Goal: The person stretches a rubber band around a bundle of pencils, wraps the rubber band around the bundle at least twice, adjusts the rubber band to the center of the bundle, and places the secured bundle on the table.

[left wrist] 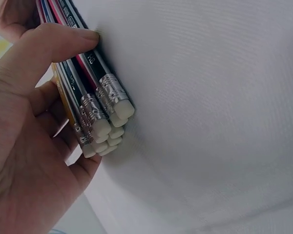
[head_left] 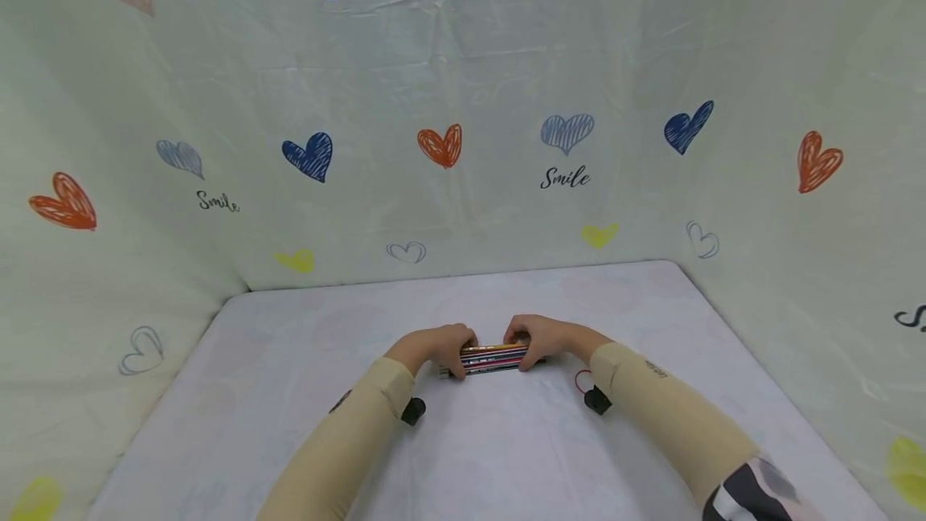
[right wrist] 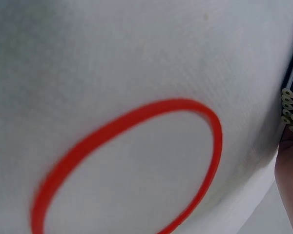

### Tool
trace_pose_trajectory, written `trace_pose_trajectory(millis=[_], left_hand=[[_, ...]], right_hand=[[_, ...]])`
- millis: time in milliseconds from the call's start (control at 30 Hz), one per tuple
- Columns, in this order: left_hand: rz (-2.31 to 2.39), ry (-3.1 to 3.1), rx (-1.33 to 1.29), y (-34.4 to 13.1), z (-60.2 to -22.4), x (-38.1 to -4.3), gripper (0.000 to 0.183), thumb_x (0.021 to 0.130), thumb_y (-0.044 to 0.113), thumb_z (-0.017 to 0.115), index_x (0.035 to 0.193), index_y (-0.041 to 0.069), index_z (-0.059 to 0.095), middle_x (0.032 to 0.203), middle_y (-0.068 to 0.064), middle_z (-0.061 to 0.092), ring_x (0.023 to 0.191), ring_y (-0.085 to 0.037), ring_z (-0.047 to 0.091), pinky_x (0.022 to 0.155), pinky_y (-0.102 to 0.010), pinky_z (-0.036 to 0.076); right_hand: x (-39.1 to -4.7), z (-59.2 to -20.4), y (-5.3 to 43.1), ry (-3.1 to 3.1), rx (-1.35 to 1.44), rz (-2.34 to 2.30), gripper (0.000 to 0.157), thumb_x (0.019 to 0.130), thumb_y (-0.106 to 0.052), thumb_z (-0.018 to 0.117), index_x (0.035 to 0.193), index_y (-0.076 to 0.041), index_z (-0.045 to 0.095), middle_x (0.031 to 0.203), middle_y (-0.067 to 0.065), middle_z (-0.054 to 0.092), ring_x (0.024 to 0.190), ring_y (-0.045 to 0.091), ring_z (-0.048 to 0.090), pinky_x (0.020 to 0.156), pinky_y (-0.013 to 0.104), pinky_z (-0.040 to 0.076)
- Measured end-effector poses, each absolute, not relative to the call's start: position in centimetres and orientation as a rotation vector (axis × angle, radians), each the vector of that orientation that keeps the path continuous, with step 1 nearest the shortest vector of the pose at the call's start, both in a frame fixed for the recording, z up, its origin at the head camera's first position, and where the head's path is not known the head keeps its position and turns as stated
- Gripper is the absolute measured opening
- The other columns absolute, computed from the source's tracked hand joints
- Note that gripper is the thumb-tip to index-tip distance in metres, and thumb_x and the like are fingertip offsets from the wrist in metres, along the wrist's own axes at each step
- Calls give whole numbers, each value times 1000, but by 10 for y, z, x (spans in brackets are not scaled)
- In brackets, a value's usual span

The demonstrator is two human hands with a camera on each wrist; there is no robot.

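Observation:
A bundle of several pencils lies sideways on the white-covered table, with dark, red and yellow barrels. My left hand grips its left end, thumb across the near side and fingers round the far side. White erasers in silver ferrules stick out past that hand in the left wrist view. At the bundle's other end, my right hand holds the pencils between thumb and fingers. The right wrist view shows pale, unsharpened pencil ends at its right edge; most of that hand is cut off there.
A red rubber band forms a loop on the white cloth, near my right wrist. Black wrist cameras sit under both forearms. Behind the table hangs a pale curtain printed with hearts.

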State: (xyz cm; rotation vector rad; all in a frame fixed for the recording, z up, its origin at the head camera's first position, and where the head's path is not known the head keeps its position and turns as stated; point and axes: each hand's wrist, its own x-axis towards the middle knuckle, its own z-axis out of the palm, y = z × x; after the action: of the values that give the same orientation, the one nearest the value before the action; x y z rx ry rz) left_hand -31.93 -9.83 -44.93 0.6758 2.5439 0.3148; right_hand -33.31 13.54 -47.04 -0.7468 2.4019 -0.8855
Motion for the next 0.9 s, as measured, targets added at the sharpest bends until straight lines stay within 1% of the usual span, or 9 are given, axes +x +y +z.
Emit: trace_pose_trajectory(millis=[233,300,433,667,900], left_hand=[[339,2531,662,-103,-455,-319,39,77,13,82,112,10,66,92,6,58,85,-11,54,85,-31,47],[362,2529,657,-103,-455,-319,38,77,12,82,112,9,67,92,6,59,85,-11,54,86,-32,47],[378,2537,627,-102,-455,-317,35,78,11,81,110,9,68,91,5,60,85,-12,54,88,-33,47],[402,2528,603,-102,-455,-314,31,77,8,79,106,7,69,88,4,61,81,-14,54,84,-33,47],[377,2527,611,-102,-451,-310,27,79,7,78,106,6,70,87,3,62,78,-14,55,81,-32,48]], right_hand=[[-331,-473,135,2418,-783,-866,35,73,-9,83,101,-17,63,100,-5,57,92,16,50,86,35,42],[-331,-473,135,2426,-794,-860,33,73,-8,82,99,-17,64,99,-5,56,92,16,50,85,35,41],[-330,-475,135,2444,-804,-853,27,73,-9,81,92,-17,64,97,-5,56,91,16,50,83,34,41],[-328,-478,134,2467,-817,-851,19,69,-7,80,75,-14,64,99,-3,51,94,17,46,81,33,38],[-325,-479,131,2468,-853,-801,16,68,-12,80,75,-14,65,100,-6,50,98,16,43,83,34,36]])
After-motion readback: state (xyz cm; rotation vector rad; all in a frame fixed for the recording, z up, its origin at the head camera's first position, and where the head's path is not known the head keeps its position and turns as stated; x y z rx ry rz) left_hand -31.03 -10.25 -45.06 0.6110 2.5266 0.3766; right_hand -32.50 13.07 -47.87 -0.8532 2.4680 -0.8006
